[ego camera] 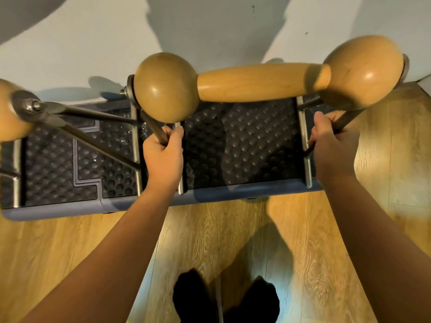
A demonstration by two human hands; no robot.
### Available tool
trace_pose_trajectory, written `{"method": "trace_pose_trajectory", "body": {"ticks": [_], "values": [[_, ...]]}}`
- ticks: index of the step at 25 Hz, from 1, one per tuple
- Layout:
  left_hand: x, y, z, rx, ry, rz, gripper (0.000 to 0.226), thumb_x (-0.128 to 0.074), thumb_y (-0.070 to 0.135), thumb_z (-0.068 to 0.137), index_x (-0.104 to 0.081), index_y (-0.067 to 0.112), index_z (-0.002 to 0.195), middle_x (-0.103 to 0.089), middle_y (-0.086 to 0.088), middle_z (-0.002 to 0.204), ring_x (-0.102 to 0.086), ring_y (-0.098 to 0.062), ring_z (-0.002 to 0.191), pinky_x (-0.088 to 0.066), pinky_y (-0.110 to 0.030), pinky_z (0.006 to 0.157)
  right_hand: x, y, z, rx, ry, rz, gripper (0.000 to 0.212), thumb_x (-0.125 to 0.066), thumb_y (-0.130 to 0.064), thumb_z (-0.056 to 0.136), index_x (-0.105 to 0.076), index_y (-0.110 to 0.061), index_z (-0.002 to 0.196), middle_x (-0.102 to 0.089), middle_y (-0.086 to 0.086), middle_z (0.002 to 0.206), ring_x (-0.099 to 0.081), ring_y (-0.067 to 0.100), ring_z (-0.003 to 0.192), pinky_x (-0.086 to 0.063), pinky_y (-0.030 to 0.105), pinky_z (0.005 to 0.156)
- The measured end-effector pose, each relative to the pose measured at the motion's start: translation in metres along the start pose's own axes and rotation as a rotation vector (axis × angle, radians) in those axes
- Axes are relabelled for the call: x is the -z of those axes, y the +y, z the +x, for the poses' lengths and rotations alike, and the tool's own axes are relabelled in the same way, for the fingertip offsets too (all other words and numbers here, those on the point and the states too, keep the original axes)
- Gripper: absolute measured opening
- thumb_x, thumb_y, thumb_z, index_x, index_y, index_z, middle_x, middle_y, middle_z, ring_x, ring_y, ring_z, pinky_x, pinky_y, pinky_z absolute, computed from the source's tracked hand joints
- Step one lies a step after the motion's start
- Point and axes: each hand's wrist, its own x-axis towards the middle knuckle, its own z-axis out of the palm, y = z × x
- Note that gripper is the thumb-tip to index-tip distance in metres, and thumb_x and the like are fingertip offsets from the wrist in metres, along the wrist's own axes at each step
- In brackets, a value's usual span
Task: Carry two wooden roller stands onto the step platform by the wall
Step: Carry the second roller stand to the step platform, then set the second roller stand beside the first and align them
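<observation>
Our left hand (163,151) and right hand (331,138) each grip a dark metal leg of the roller stand (261,81), a pale wooden dumbbell-shaped roller with bulbous ends, held over the step platform (245,145). The platform has a black dimpled mat and blue rim, against the white wall (93,43). A second roller stand (14,110) stands at its left end. Wooden floor (233,229) lies below.

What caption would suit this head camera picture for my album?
Both hands, left and right, grip a wooden roller stand over the step platform, beside another stand.
</observation>
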Motion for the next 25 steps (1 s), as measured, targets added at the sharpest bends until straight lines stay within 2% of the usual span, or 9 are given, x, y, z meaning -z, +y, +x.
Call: {"method": "trace_pose_trajectory", "body": {"ticks": [2,4,6,8,11,14,15,18,25], "values": [[0.002,0.006,-0.004,0.020,-0.010,0.069,0.050,-0.063,0.030,0.100,-0.043,-0.007,0.071,-0.039,-0.007,0.057,-0.038,-0.016,0.052,-0.034,-0.027,0.050,0.005,-0.004,-0.002,-0.003,-0.035,-0.079,0.021,-0.063,-0.036,0.095,-0.062,-0.035,0.074,-0.062,-0.013,0.069,-0.061,0.007,0.075,-0.052,0.035,0.078],[0.006,0.012,-0.008,0.051,-0.012,0.134,0.034,-0.064,0.031,0.100,-0.059,0.004,0.080,-0.051,0.006,0.061,-0.048,-0.006,0.055,-0.042,-0.025,0.058,0.011,-0.007,-0.007,-0.032,-0.061,-0.169,0.004,-0.067,-0.036,0.092,-0.066,-0.036,0.096,-0.066,-0.017,0.081,-0.063,-0.002,0.080,-0.052,0.031,0.082],[0.012,0.022,-0.014,0.081,-0.053,0.195,0.013,-0.066,0.029,0.100,-0.065,0.016,0.101,-0.065,0.009,0.082,-0.062,-0.002,0.074,-0.051,-0.028,0.074,0.015,-0.014,-0.014,-0.132,-0.123,-0.226,0.036,-0.070,-0.036,0.092,-0.061,-0.029,0.126,-0.067,-0.009,0.103,-0.064,0.003,0.094,-0.050,0.029,0.084],[0.020,0.034,-0.021,0.125,-0.131,0.279,0.021,-0.066,0.028,0.100,-0.061,0.025,0.120,-0.068,0.004,0.104,-0.067,-0.014,0.098,-0.055,-0.038,0.089,0.022,-0.028,-0.019,-0.247,-0.200,-0.305,0.056,-0.071,-0.037,0.094,-0.049,-0.026,0.145,-0.063,-0.004,0.124,-0.061,0.014,0.111,-0.046,0.030,0.088],[0.042,0.056,-0.030,0.168,-0.204,0.415,0.043,-0.066,0.031,0.100,-0.054,0.023,0.141,-0.064,0.009,0.112,-0.065,-0.017,0.108,-0.054,-0.034,0.093,0.036,-0.058,-0.027,-0.344,-0.343,-0.435,0.060,-0.070,-0.037,0.095,-0.047,-0.023,0.149,-0.062,0.000,0.137,-0.058,0.023,0.124,-0.047,0.039,0.099],[0.064,0.085,-0.040,0.166,-0.234,0.477,0.052,-0.065,0.032,0.101,-0.050,0.021,0.149,-0.062,0.008,0.119,-0.062,-0.005,0.102,-0.053,-0.011,0.078,0.047,-0.097,-0.043,-0.397,-0.441,-0.548,0.054,-0.066,-0.041,0.098,-0.053,-0.019,0.145,-0.062,0.005,0.139,-0.057,0.029,0.129,-0.046,0.041,0.097],[0.070,0.095,-0.046,0.156,-0.251,0.502,0.052,-0.065,0.032,0.101,-0.049,0.021,0.150,-0.062,0.006,0.123,-0.061,-0.004,0.104,-0.052,-0.010,0.081,0.048,-0.110,-0.049,-0.404,-0.479,-0.594,0.057,-0.065,-0.043,0.098,-0.053,-0.017,0.147,-0.060,0.007,0.143,-0.055,0.031,0.132,-0.047,0.043,0.101],[0.092,0.134,-0.065,0.161,-0.310,0.559,0.055,-0.065,0.031,0.102,-0.048,0.021,0.153,-0.061,0.000,0.135,-0.058,-0.014,0.122,-0.049,-0.034,0.106,0.044,-0.161,-0.079,-0.370,-0.587,-0.680,0.070,-0.064,-0.044,0.100,-0.041,-0.014,0.159,-0.048,0.012,0.157,-0.047,0.032,0.141,-0.041,0.044,0.113],[0.145,0.275,-0.110,0.033,-0.327,0.539,0.035,-0.064,0.023,0.103,-0.064,0.016,0.137,-0.072,-0.004,0.121,-0.067,-0.017,0.115,-0.055,-0.040,0.103,0.050,-0.306,-0.134,-0.184,-0.739,-0.606,0.074,-0.067,-0.044,0.099,-0.033,-0.023,0.162,-0.039,0.006,0.164,-0.040,0.028,0.148,-0.040,0.039,0.111]]}}
